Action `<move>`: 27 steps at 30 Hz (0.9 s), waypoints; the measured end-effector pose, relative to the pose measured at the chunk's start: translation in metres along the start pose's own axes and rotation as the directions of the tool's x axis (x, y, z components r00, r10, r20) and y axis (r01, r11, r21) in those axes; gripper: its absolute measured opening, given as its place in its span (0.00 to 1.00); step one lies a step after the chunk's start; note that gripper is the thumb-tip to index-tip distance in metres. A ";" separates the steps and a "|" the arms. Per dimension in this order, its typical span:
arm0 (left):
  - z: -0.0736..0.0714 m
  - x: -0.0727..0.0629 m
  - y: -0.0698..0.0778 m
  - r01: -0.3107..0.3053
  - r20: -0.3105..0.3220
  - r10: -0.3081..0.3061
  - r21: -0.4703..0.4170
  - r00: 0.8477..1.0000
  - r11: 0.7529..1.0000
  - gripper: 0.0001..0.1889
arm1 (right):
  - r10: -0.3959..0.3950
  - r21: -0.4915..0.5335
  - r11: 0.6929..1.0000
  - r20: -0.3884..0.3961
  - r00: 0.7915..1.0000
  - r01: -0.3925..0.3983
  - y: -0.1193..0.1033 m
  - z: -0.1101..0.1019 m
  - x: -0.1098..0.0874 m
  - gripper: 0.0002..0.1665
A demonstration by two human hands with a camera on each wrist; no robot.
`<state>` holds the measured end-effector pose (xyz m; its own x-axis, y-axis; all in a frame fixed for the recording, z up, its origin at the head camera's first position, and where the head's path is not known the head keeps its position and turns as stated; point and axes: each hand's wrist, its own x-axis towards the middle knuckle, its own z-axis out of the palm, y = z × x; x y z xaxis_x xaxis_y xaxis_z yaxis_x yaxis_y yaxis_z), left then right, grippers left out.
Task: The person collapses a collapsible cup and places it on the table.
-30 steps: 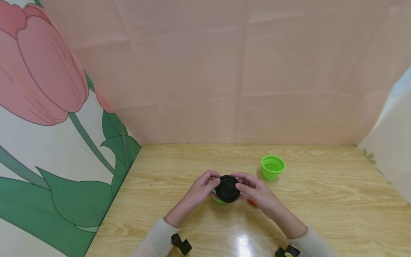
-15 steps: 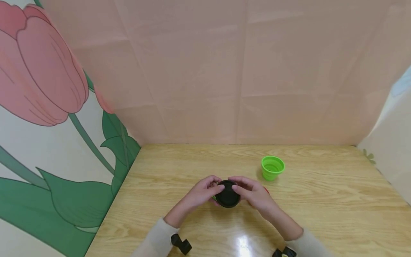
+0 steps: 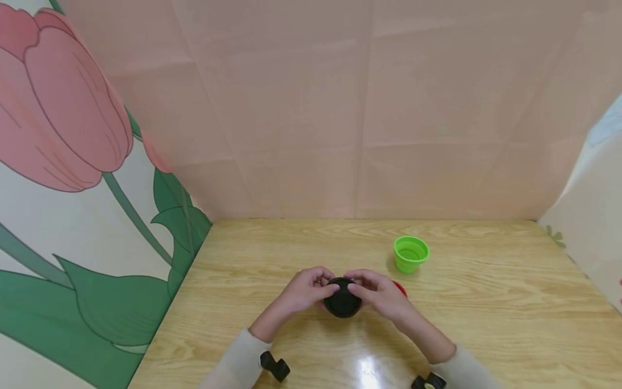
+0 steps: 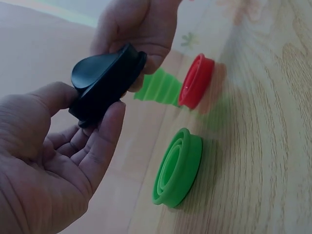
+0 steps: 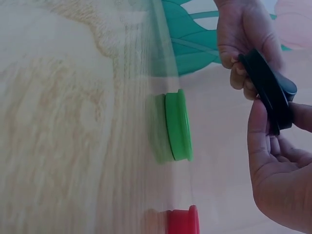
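Both hands hold a black collapsible cup (image 3: 342, 303) above the table, folded flat into a thick disc. My left hand (image 3: 305, 293) pinches its left side, thumb on the face turned to me and fingers behind. From the other side my right hand (image 3: 381, 294) pinches it the same way. A rounded part bulges from one face of the black cup (image 4: 105, 87) in the left wrist view. Beneath the hands lies a flattened green cup (image 4: 187, 170), hidden in the head view. Beside it is a flattened red cup (image 4: 201, 82), peeking out past my right hand.
An expanded green cup (image 3: 411, 254) stands upright farther back, right of the hands. The wooden table (image 3: 510, 302) ends at a pink cloth backdrop (image 3: 359, 108). A wall with a tulip picture (image 3: 73, 97) borders its left side.
The black cup has come slightly down and toward me in both hands, and its face has tilted. Both thumbs have moved inward onto that face. More of the red cup shows.
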<state>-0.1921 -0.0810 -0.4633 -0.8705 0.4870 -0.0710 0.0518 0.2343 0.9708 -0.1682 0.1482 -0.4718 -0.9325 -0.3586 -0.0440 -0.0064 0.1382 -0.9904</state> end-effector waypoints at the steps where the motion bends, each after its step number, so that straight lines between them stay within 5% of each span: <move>1: 0.000 0.000 0.000 0.001 0.004 -0.001 0.007 1.000 1.000 0.11 | -0.009 -0.006 1.000 0.001 1.000 0.009 0.001 0.000 0.000 0.26; 9: -0.001 0.002 -0.001 -0.007 0.010 0.006 0.065 1.000 0.998 0.07 | -0.059 -0.042 0.997 -0.001 0.998 0.059 0.003 0.003 0.002 0.22; 16: -0.001 0.004 -0.001 0.028 -0.003 -0.028 -0.045 1.000 0.999 0.14 | 0.013 0.067 0.998 -0.036 0.999 -0.011 0.001 -0.002 0.005 0.26; 27: -0.004 0.003 -0.011 0.082 0.052 -0.075 -0.149 0.996 0.985 0.19 | 0.103 0.191 0.974 0.103 0.989 -0.121 0.000 -0.011 0.005 0.32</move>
<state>-0.1973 -0.0859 -0.4736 -0.8453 0.5111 -0.1555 -0.0931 0.1457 0.9849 -0.1765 0.1570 -0.4704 -0.8859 -0.4359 -0.1587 0.1755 0.0019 -0.9845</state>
